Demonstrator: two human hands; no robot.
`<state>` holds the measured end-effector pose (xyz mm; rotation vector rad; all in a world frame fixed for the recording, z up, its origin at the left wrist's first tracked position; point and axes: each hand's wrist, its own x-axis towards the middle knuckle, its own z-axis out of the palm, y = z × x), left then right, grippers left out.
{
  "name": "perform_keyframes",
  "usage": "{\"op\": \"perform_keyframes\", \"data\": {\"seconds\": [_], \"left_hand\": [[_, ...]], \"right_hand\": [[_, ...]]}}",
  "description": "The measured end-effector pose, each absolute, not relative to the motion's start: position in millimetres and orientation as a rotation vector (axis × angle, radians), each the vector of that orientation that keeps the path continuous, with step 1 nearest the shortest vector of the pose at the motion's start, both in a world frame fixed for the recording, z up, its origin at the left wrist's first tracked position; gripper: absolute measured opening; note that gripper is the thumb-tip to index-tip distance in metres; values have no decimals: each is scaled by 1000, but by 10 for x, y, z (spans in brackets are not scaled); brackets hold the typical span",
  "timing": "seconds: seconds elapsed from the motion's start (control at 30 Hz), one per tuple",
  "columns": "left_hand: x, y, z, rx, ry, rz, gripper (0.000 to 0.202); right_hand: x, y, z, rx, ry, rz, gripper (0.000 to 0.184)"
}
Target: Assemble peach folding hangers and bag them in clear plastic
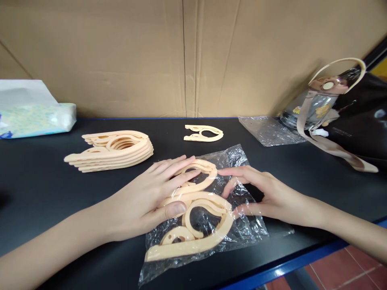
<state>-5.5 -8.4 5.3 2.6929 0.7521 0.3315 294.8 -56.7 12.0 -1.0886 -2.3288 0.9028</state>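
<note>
Two beige folding clothes hangers (208, 237) lie folded, one above the other, inside a clear plastic bag (246, 229) on the black table. My left hand (151, 197) rests flat over the left part of the bag, fingers spread across the upper hanger and thumb by the lower one. From the right, my right hand (266, 193) reaches in with fingers apart, fingertips at the rounded ends of both hangers. Further back to the left is a stack of similar folded hangers (121, 151). A single folded hanger (204, 133) lies behind the bag.
A tissue pack (36, 114) sits at the back left. At the back right are another clear plastic bag (269, 131), a water bottle (317, 102) with a strap, and a black bag (363, 121). Cardboard (121, 56) stands along the back; the table's blue edge (287, 268) is at front right.
</note>
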Motion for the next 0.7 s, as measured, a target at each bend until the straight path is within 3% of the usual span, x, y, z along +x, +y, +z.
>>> {"op": "perform_keyframes", "data": {"seconds": [0.23,0.7], "left_hand": [[-67,-132,100,2533,880,366,49],[-26,-185,145,2427,948,342,49]], "right_hand": [[2933,-616,114,-1038,-2305,929,62],[2842,-661,95,-987,-2357,871,54]]}}
